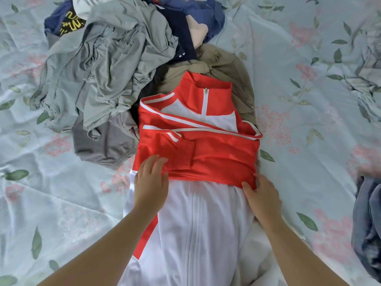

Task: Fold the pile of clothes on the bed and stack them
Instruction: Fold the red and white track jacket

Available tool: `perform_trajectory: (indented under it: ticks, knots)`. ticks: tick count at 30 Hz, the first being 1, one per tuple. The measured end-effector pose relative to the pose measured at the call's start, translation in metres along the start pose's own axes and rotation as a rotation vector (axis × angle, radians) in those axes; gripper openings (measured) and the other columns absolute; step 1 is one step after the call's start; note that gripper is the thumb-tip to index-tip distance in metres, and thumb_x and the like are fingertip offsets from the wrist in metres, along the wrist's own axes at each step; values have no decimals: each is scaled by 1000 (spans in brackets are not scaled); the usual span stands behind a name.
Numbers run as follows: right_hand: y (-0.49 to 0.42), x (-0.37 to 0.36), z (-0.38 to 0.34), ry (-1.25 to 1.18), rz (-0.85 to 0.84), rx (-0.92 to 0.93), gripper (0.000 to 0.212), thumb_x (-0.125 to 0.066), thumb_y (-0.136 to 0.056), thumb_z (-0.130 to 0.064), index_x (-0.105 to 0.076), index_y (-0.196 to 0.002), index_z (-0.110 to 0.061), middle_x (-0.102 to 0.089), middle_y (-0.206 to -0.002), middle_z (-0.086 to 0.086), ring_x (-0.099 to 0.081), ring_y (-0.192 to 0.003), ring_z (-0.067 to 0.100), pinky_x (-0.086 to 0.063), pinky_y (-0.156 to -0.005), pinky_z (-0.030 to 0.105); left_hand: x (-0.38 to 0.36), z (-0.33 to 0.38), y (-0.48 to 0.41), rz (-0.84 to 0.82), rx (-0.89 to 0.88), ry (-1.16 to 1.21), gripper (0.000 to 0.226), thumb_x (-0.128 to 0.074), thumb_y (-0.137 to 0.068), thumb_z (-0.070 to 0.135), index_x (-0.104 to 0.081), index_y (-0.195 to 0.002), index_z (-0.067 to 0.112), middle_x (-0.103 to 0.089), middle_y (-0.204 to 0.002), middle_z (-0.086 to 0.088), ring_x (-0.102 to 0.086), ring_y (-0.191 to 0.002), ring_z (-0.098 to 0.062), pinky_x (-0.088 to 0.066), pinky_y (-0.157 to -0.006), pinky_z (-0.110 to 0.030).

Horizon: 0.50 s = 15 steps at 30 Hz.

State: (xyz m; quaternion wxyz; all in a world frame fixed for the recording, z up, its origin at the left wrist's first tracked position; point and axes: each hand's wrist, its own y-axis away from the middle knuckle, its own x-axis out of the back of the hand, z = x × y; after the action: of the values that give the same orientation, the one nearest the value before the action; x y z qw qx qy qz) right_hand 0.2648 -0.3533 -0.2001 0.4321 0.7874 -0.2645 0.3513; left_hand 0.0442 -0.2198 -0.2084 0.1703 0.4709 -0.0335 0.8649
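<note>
A red and white zip jacket lies face up along the middle of the bed, collar away from me, with both red sleeves folded across its chest. My left hand lies flat with straight fingers on the lower edge of the folded sleeves at the left. My right hand pinches the red fabric at the right edge of the sleeves. Beyond the jacket lies the unfolded pile: a grey-green garment, a grey one, a khaki one and navy and blue pieces.
The bed is covered by a pale blue floral sheet. A blue-grey denim garment lies at the right edge. Bare sheet shows to the left and right of the jacket.
</note>
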Motion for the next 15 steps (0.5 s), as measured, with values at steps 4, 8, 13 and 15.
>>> perform_trajectory:
  ticks: [4,8,13,15]
  knots:
    - [9,1,17,-197,-49,-176,66,-61,-84,-47,-42,-136,-11,-56,-126,16,-52,-116,35,-41,-98,46,1,-25,21,73,554,101,50,-52,-89,6,-41,-137,13,-36,-145,-9,-33,-132,-33,-26,-105,-45]
    - [5,5,15,-137,-54,-119,44,-65,-79,-49,-60,-107,-15,-61,-105,14,-55,-102,33,-45,-89,43,0,-54,26,-207,732,-25,60,-55,-91,26,-28,-143,16,-38,-142,-14,-39,-126,-37,-33,-102,-47]
    - [14,4,21,-198,19,44,23,-58,-86,-19,-44,-67,-16,-49,-64,0,-46,-62,19,-30,-53,30,4,-70,23,-253,696,195,21,-50,-93,21,-59,-99,2,-60,-86,-19,-56,-70,-32,-45,-65,-35]
    - [13,11,26,-329,165,-40,21,-54,-88,-15,-42,-71,-15,-44,-65,-2,-41,-63,21,-27,-53,31,18,-87,30,-124,708,111,23,-46,-95,20,-59,-104,3,-60,-97,-23,-57,-85,-38,-41,-71,-37]
